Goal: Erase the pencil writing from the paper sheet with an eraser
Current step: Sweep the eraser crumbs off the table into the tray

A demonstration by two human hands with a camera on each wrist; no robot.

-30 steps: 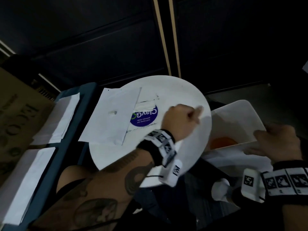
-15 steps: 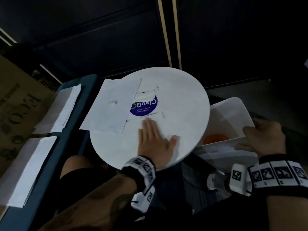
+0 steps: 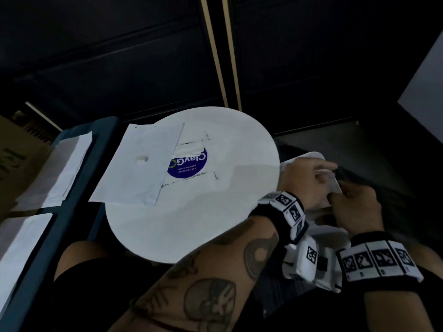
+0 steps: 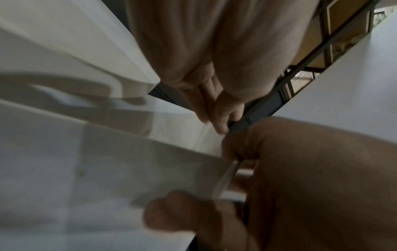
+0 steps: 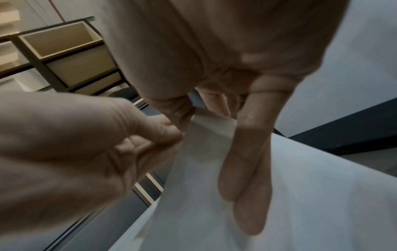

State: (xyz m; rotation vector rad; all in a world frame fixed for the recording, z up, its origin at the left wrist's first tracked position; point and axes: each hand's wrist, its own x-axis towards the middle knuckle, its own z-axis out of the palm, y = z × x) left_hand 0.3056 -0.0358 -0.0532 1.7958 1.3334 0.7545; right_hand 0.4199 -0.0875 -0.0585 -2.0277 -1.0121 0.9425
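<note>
A white paper sheet [image 3: 134, 168] lies on the left of the round white table [image 3: 191, 224], with a small white eraser [image 3: 142, 159] resting on it. Both hands are off the table's right edge, over a white tray [image 3: 314, 155]. There my left hand [image 3: 309, 178] pinches the edge of another paper sheet [image 5: 193, 169] between thumb and curled fingers. My right hand [image 3: 352, 204] holds the same sheet, thumb on one side and long fingers [image 5: 247, 169] along the other. No pencil writing can be made out on either sheet.
A round blue sticker [image 3: 189, 165] sits mid-table, partly under the sheet. More white sheets [image 3: 64, 168] lie on a blue ledge at left, beside a cardboard box [image 3: 14, 159]. Shelving with pale bins [image 5: 64, 51] stands beyond the hands.
My left hand lifted off the table, where it lay flat, and moved right to the tray to pinch the sheet. The right hand stayed at the tray.
</note>
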